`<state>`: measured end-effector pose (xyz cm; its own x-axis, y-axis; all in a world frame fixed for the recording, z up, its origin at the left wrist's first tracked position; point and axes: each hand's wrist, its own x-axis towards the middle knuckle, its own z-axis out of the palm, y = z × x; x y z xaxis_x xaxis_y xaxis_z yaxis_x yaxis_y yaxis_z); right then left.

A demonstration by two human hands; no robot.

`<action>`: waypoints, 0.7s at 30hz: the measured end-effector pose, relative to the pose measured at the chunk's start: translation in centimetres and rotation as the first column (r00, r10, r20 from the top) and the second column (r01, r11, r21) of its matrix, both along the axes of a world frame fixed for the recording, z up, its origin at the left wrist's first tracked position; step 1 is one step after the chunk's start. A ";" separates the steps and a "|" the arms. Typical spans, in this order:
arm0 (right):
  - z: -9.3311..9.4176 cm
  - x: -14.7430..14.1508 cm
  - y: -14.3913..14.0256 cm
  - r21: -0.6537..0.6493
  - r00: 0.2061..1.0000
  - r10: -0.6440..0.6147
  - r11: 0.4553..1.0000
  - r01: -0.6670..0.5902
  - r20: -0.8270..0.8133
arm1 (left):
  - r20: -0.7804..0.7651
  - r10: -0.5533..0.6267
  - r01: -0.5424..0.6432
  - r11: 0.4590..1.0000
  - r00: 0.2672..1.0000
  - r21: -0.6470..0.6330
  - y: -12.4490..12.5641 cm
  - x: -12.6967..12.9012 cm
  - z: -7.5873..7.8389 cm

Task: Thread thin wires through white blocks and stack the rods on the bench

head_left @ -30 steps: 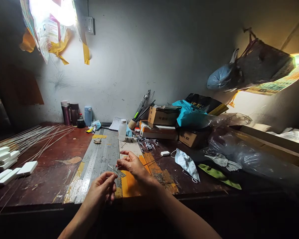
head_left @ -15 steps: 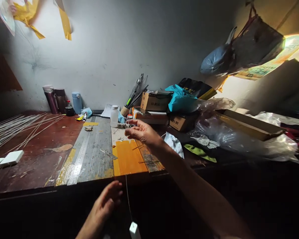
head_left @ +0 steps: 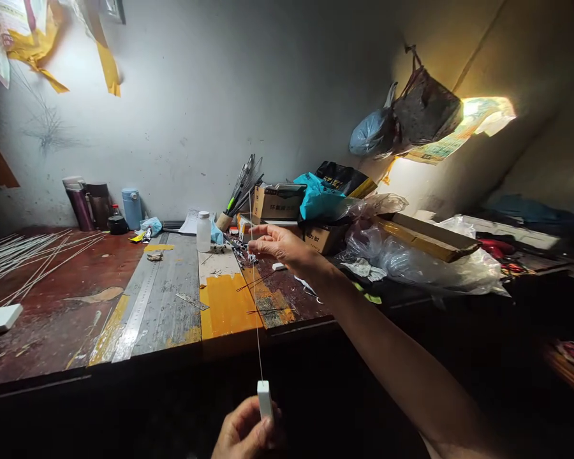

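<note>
Low in front of the table, my left hand (head_left: 243, 428) is closed around a small white rectangular block (head_left: 264, 400), held upright. A long thin rod or wire (head_left: 257, 325) runs up from the block's top end. Higher up, over the tabletop, my right hand (head_left: 280, 247) pinches that rod near its upper end between thumb and fingers. The rod's tip stands a little above those fingers. Whether it is metal cannot be made out. Behind it lies the orange-taped strip (head_left: 224, 306) of the table.
Many thin pale rods (head_left: 14, 261) and a white block (head_left: 2, 319) lie at the left. A steel ruler (head_left: 136, 312) is on the grey board. At the back stand flasks (head_left: 132, 209), a white bottle (head_left: 203, 231) and cardboard boxes (head_left: 280, 201); clear plastic (head_left: 411, 261) spreads right.
My left hand has moved right and closed on the white block, which hung untouched before. My right hand still pinches the rod. The view has shifted to the right.
</note>
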<state>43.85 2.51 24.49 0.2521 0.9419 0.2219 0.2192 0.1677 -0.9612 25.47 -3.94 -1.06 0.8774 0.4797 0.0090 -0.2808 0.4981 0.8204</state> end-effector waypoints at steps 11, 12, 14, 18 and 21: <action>-9.0 -5.2 2.4 -0.222 0.832 0.153 0.974 -0.037 0.534 | -0.103 0.466 -0.469 0.883 0.879 -0.008 8.9 -6.1 9.2; -9.6 -5.5 3.2 -0.236 0.799 0.144 0.972 -0.003 0.584 | -0.131 0.499 -0.499 0.866 0.857 0.030 9.5 -7.0 9.3; -10.5 -6.2 4.7 -0.267 0.728 0.139 0.962 0.062 0.671 | -0.186 0.546 -0.529 0.838 0.817 0.134 10.3 -8.7 8.9; -12.1 -7.8 7.4 -0.322 0.616 0.162 0.934 0.156 0.771 | -0.217 0.576 -0.507 0.807 0.788 0.302 10.6 -11.6 6.2; -12.7 -8.2 8.9 -0.343 0.575 0.183 0.921 0.182 0.797 | -0.243 0.583 -0.503 0.803 0.776 0.319 10.1 -13.1 4.3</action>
<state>35.61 11.45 11.80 0.1397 0.9901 -0.0123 0.9233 -0.1347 -0.3598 12.34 6.21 3.23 0.4425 0.8953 -0.0521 -0.1554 0.1338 0.9787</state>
